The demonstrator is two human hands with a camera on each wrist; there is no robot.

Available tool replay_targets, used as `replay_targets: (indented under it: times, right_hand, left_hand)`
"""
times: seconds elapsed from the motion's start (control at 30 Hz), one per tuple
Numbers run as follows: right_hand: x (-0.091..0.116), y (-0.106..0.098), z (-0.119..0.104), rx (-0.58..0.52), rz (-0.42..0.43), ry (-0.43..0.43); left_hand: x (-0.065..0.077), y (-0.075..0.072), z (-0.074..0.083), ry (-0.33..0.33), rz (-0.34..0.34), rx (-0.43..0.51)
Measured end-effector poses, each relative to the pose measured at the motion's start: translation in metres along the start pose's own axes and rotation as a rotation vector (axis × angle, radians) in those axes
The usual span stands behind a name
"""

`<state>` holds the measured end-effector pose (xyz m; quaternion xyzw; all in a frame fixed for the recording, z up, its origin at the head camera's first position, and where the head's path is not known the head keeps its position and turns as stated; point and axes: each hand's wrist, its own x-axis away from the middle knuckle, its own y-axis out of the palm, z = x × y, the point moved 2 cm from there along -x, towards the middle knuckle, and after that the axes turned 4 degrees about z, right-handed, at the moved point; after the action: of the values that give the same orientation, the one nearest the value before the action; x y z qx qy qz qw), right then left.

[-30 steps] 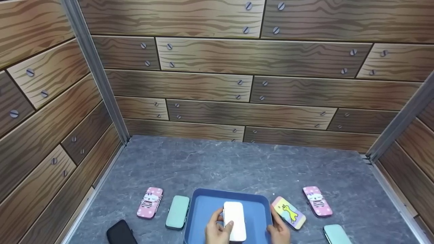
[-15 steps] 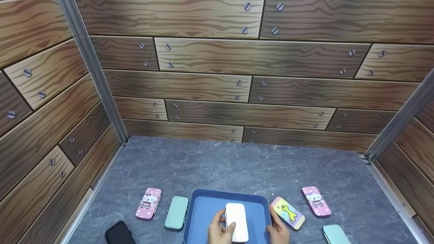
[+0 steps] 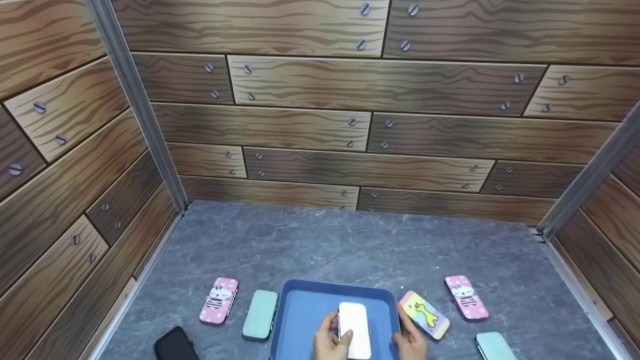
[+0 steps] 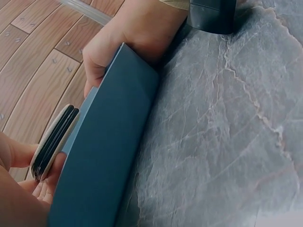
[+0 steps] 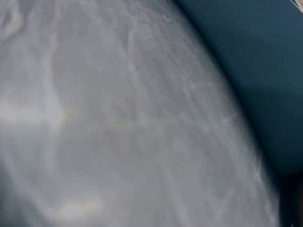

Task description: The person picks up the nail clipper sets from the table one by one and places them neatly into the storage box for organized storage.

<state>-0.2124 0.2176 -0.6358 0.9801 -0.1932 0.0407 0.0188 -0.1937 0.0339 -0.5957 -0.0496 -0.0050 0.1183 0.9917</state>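
Observation:
My left hand holds a small white case with rounded corners, thumb on top and fingers along its left side, over the inside of a blue tray. In the left wrist view the left hand pinches the case edge-on, showing pale shells with dark layers between them, beside the tray wall. My right hand grips the tray's right wall, thumb inside and fingers outside. The right wrist view shows only the tray's outer side and tabletop; the fingers are hidden there.
Left of the tray lie a mint case, a pink cat case and a black case. To the right are a giraffe case close by the right hand, another pink cat case and a mint case. Wood-patterned walls enclose the grey tabletop.
The left hand has moved slightly right and toward the near edge with the white case, over the tray. The right hand keeps its grip on the tray wall.

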Motion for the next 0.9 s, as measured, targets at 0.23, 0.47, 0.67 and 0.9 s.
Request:
replay_targets:
  times: [0.23, 0.47, 0.67, 0.9]
  right_hand:
    - [0.001, -0.001, 0.0, 0.015, -0.016, 0.051]
    - [0.001, -0.001, -0.001, 0.017, -0.015, 0.062]
    - [0.0, 0.001, -0.001, 0.007, 0.006, 0.043]
    - [0.0, -0.001, -0.002, 0.016, -0.009, 0.046]
  left_hand:
    - [0.0, 0.005, 0.001, 0.014, 0.001, -0.044]
    - [0.0, 0.013, -0.001, 0.028, -0.004, -0.08]
    - [0.0, 0.021, -0.002, 0.042, -0.031, -0.059]
    - [-0.004, 0.024, -0.002, -0.032, -0.106, -0.114]
